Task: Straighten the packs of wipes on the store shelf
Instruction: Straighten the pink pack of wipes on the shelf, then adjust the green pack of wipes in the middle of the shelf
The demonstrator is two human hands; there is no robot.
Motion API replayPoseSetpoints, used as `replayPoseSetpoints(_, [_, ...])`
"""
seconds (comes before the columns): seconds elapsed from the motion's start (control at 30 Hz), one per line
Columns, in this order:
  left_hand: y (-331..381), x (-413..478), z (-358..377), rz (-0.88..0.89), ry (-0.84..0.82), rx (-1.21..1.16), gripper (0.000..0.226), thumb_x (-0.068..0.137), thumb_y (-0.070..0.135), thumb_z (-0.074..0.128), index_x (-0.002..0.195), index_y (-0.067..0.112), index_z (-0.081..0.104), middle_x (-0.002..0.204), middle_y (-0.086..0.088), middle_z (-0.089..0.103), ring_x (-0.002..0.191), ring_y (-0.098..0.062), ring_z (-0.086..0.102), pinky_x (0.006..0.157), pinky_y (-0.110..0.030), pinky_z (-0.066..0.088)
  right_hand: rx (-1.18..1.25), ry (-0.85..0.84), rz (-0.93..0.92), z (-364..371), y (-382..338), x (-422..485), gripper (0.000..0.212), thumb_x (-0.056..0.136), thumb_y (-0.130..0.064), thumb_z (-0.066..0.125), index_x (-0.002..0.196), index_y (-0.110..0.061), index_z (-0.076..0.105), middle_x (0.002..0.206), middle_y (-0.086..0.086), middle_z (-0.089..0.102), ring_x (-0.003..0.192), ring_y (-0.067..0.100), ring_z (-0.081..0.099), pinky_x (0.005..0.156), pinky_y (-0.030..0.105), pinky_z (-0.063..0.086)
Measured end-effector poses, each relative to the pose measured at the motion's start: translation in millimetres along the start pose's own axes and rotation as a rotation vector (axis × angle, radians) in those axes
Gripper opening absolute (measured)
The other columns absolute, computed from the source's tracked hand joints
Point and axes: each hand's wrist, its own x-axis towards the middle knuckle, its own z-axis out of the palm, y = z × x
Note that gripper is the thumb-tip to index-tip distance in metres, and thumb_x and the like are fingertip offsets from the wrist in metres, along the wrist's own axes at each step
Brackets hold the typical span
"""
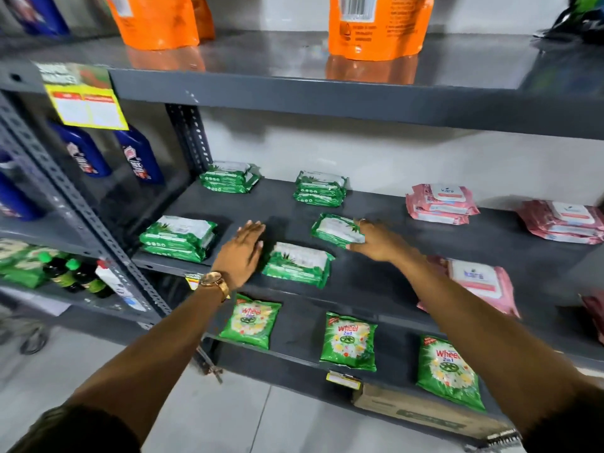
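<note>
Green wipes packs lie on the dark middle shelf (402,256). A single green pack (333,228) lies askew mid-shelf, and my right hand (379,241) pinches its right end between thumb and fingers. Another single green pack (297,264) lies near the front edge, slightly angled. My left hand (243,251) is flat with fingers apart just left of it, at its left edge and holding nothing. Stacked green packs sit at the back left (228,178), back middle (320,189) and front left (178,238).
Pink wipes stacks (439,204) (565,220) and a pink pack (477,286) fill the shelf's right side. Green detergent bags (349,341) lie on the shelf below. Orange pouches (376,24) stand on the shelf above. Blue bottles (140,155) stand behind the perforated upright (189,138).
</note>
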Motion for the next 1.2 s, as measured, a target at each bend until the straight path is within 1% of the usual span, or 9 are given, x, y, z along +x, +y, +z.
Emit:
replayPoseSetpoints(0.13, [-48.4,-1.4,8.1,-0.074,-0.156,0.044,0.048,0.1,0.016,0.038,0.145,0.004,0.028,0.156,-0.017,0.025,0.147,-0.028,0.021,0.12,-0.035,0.019,-0.074,-0.021,0.082,16.7,-12.1,37.3,0.079,0.084,-0.035,0.066,0.142,0.003,0.029,0.153,0.023,0.028,0.143,0.035,0.023,0.117,0.042,0.025])
replayPoseSetpoints(0.27, [-68.0,-0.6,22.3,0.004,-0.194,0.161,0.055,0.099,0.029,0.024,0.148,0.005,0.018,0.159,-0.015,0.015,0.149,-0.027,0.011,0.122,-0.034,0.004,0.035,-0.029,0.199,22.5,-11.1,56.3,0.07,0.071,-0.034,0.078,0.125,-0.001,0.049,0.13,0.022,0.055,0.117,0.036,0.052,0.096,0.04,0.045])
replayPoseSetpoints(0.5, [-65.4,12.0,31.1,-0.052,-0.304,0.217,0.063,0.093,0.035,0.014,0.15,0.01,0.004,0.162,-0.01,0.0,0.15,-0.024,-0.003,0.122,-0.041,-0.004,0.225,0.024,0.285,11.4,-14.8,50.8,0.062,0.053,-0.03,0.088,0.105,-0.006,0.065,0.106,0.013,0.069,0.095,0.029,0.065,0.084,0.042,0.055])
replayPoseSetpoints(0.6, [-59.7,17.0,35.8,-0.052,-0.308,0.21,0.072,0.085,0.037,0.009,0.15,0.008,0.001,0.162,-0.011,-0.003,0.149,-0.023,-0.006,0.123,-0.041,-0.005,0.311,0.03,0.224,2.2,-28.8,39.3,0.061,0.052,-0.03,0.089,0.106,-0.01,0.068,0.103,0.008,0.072,0.089,0.023,0.068,0.078,0.035,0.056])
replayPoseSetpoints(0.77, [-65.0,14.2,40.5,-0.027,-0.274,0.233,0.065,0.092,0.038,0.008,0.149,0.007,-0.001,0.162,-0.01,-0.003,0.149,-0.02,-0.006,0.122,-0.037,-0.007,0.308,-0.038,0.009,0.2,-74.4,21.4,0.063,0.056,-0.032,0.087,0.113,-0.016,0.063,0.106,0.003,0.072,0.085,0.015,0.068,0.076,0.031,0.058])
replayPoseSetpoints(0.87, [-64.5,13.8,40.6,-0.022,-0.26,0.227,0.069,0.088,0.04,0.007,0.149,0.008,0.0,0.162,-0.009,-0.001,0.149,-0.02,-0.005,0.122,-0.037,-0.007,0.201,-0.091,-0.019,20.9,-90.8,14.3,0.08,0.057,-0.045,0.084,0.127,-0.016,0.056,0.122,0.006,0.065,0.106,0.022,0.061,0.092,0.04,0.053])
replayPoseSetpoints(1.0, [-61.6,14.0,39.5,-0.039,-0.26,0.232,0.07,0.087,0.04,0.006,0.15,0.009,0.0,0.162,-0.008,0.0,0.149,-0.019,-0.004,0.123,-0.037,-0.006,0.026,-0.16,-0.028,39.4,-86.2,6.7,0.104,0.065,-0.063,0.072,0.148,-0.017,0.028,0.153,0.01,0.035,0.139,0.029,0.033,0.11,0.046,0.033])
replayPoseSetpoints(1.1, [-59.8,14.0,38.4,-0.042,-0.254,0.235,0.071,0.086,0.041,0.006,0.15,0.009,0.001,0.162,-0.008,0.0,0.149,-0.019,-0.004,0.123,-0.037,-0.004,0.098,-0.194,-0.088,24.6,-77.4,4.1,0.109,0.063,-0.068,0.07,0.15,-0.02,0.024,0.158,0.005,0.026,0.144,0.024,0.025,0.115,0.044,0.026])
replayPoseSetpoints(1.2, [-58.0,13.3,38.2,-0.048,-0.251,0.234,0.071,0.086,0.04,0.007,0.15,0.009,0.002,0.162,-0.008,0.001,0.15,-0.019,-0.003,0.123,-0.038,-0.004,0.152,-0.218,-0.117,10.9,-77.5,5.5,0.105,0.064,-0.063,0.073,0.147,-0.015,0.03,0.153,0.004,0.037,0.138,0.02,0.038,0.113,0.04,0.035])
